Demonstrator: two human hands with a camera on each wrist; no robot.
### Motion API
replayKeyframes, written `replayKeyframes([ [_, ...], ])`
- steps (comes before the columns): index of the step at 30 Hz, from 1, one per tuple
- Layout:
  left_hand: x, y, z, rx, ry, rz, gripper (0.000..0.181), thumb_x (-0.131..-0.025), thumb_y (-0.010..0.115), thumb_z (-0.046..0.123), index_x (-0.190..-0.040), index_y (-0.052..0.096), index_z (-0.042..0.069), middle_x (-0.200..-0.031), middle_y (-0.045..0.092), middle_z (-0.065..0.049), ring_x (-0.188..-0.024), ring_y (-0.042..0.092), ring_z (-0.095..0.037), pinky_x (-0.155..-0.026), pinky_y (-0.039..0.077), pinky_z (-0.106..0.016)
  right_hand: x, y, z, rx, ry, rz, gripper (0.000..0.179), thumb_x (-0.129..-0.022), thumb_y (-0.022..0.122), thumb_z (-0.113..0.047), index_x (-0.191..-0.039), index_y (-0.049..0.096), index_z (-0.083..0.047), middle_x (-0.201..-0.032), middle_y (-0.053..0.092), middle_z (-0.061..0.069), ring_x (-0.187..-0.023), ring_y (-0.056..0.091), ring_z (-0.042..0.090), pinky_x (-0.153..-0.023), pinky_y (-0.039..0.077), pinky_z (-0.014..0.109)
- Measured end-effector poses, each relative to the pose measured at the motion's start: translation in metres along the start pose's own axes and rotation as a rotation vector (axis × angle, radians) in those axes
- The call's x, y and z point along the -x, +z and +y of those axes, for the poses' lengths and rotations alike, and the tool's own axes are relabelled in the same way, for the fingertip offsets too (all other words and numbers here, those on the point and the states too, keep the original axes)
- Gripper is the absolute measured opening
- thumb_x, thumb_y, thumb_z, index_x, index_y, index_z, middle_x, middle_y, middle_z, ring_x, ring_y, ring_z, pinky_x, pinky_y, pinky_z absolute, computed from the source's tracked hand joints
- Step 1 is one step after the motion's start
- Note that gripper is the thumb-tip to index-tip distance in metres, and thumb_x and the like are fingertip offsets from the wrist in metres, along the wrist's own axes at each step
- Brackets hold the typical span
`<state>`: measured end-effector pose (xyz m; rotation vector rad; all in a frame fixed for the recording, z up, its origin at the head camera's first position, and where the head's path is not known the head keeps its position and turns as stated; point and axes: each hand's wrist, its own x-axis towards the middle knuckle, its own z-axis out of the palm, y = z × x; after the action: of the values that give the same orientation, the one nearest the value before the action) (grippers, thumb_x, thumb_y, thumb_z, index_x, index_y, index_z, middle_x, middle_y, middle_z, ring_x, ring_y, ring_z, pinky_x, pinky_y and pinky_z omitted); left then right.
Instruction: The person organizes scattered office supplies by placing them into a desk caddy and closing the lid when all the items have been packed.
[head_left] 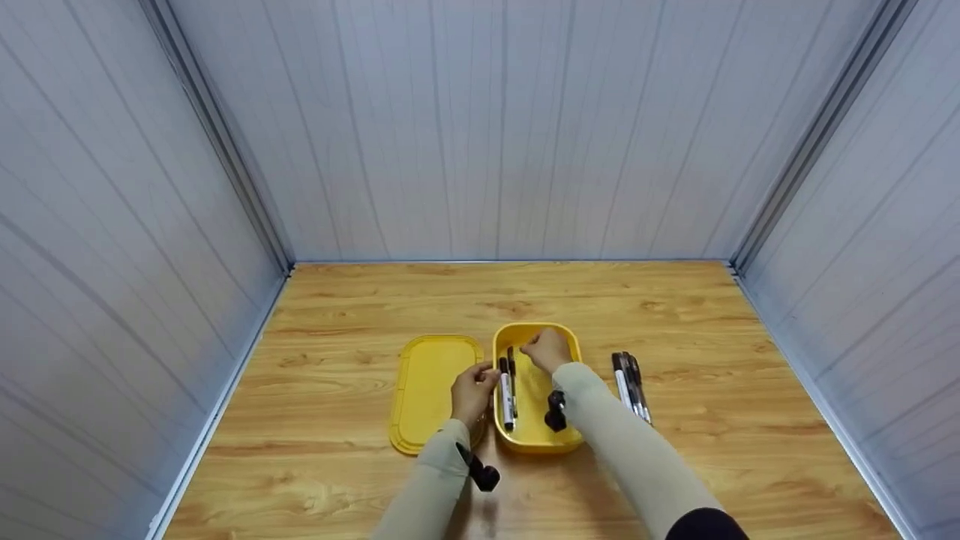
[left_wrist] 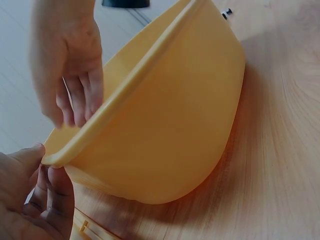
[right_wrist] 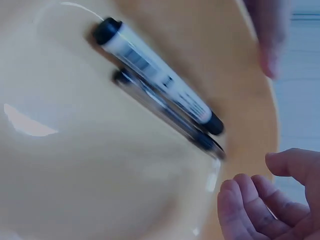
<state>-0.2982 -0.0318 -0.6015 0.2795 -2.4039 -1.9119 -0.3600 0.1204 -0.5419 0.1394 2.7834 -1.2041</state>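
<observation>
A yellow plastic box point(head_left: 536, 442) stands upright on the table. On its floor, along the left wall, a white marker with black ends point(right_wrist: 160, 77) lies beside a slim clear pen with a black cap point(right_wrist: 150, 102). My left hand point(head_left: 472, 391) pinches the box's left rim, thumb above and fingers below, as the left wrist view point(left_wrist: 35, 195) shows. Over the box's far part is my right hand point(head_left: 547, 350), its fingers loosely bent and holding nothing; the pen's capped end is nearest to it.
To the left of the box lies a flat yellow lid point(head_left: 439, 390), partly behind the left hand. Another white marker point(head_left: 621, 379) and several dark pens point(head_left: 637, 386) lie side by side at the box's right. Pale panel walls point(head_left: 502, 150) enclose the wooden table point(head_left: 337, 300).
</observation>
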Motion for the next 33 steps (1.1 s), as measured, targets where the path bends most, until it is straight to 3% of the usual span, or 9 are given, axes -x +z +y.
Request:
replayKeyframes([
  [7, -0.002, -0.001, 0.001, -0.012, 0.015, 0.017, 0.027, -0.093, 0.066, 0.016, -0.116, 0.07, 0.003, -0.088, 0.065, -0.005, -0.072, 0.055, -0.011, -0.061, 0.047, -0.023, -0.006, -0.043, -0.004, -0.114, 0.024, 0.037, 0.013, -0.09, 0.068, -0.011, -0.097, 0.071, -0.001, -0.093, 0.07, 0.014, -0.07, 0.061, 0.016, -0.066, 0.054, 0.031],
  [10, -0.003, -0.001, 0.001, -0.006, 0.012, 0.018, 0.027, -0.094, 0.066, 0.015, -0.118, 0.07, 0.003, -0.087, 0.065, -0.005, -0.07, 0.055, -0.011, -0.06, 0.047, -0.023, -0.01, -0.063, 0.004, -0.086, 0.015, 0.073, 0.018, -0.091, 0.066, -0.013, -0.101, 0.071, 0.0, -0.102, 0.069, 0.017, -0.084, 0.064, 0.024, -0.077, 0.054, 0.038],
  [13, -0.003, -0.001, 0.0, -0.007, 0.001, 0.019, 0.027, -0.094, 0.065, 0.015, -0.118, 0.07, 0.003, -0.088, 0.064, -0.005, -0.071, 0.055, -0.011, -0.061, 0.047, -0.023, -0.014, -0.083, 0.025, -0.038, 0.002, 0.122, 0.022, -0.09, 0.065, -0.014, -0.102, 0.07, 0.003, -0.104, 0.069, 0.02, -0.092, 0.064, 0.03, -0.082, 0.054, 0.043],
  [17, -0.001, -0.001, 0.0, -0.029, -0.007, 0.029, 0.027, -0.094, 0.066, 0.016, -0.117, 0.07, 0.004, -0.089, 0.065, -0.005, -0.076, 0.055, -0.013, -0.065, 0.047, -0.024, -0.016, -0.109, 0.067, 0.024, 0.019, 0.154, 0.024, -0.091, 0.064, -0.016, -0.097, 0.071, 0.006, -0.086, 0.07, 0.016, -0.074, 0.063, 0.025, -0.073, 0.054, 0.04],
  [21, 0.0, -0.001, 0.0, -0.032, 0.018, 0.04, 0.027, -0.093, 0.066, 0.015, -0.117, 0.07, 0.003, -0.09, 0.066, -0.006, -0.078, 0.056, -0.014, -0.068, 0.047, -0.026, -0.015, -0.129, 0.104, -0.012, 0.129, 0.12, 0.022, -0.091, 0.061, -0.017, -0.079, 0.069, 0.0, -0.061, 0.061, 0.001, -0.053, 0.053, 0.011, -0.057, 0.046, 0.028],
  [26, 0.001, -0.002, 0.002, -0.022, 0.027, 0.028, 0.028, -0.094, 0.066, 0.014, -0.118, 0.07, 0.003, -0.091, 0.065, -0.006, -0.079, 0.056, -0.015, -0.069, 0.048, -0.026, -0.007, -0.136, 0.137, -0.014, 0.251, 0.068, 0.021, -0.089, 0.063, -0.015, -0.078, 0.068, 0.002, -0.057, 0.054, -0.001, -0.051, 0.05, 0.011, -0.051, 0.043, 0.024],
  [33, 0.0, 0.002, -0.002, -0.003, 0.02, 0.014, 0.028, -0.094, 0.066, 0.015, -0.118, 0.07, 0.002, -0.089, 0.066, -0.005, -0.078, 0.057, -0.013, -0.068, 0.048, -0.026, 0.003, -0.126, 0.158, 0.0, 0.307, 0.033, 0.02, -0.083, 0.072, -0.011, -0.088, 0.068, 0.008, -0.065, 0.058, 0.003, -0.06, 0.054, 0.016, -0.053, 0.046, 0.026],
])
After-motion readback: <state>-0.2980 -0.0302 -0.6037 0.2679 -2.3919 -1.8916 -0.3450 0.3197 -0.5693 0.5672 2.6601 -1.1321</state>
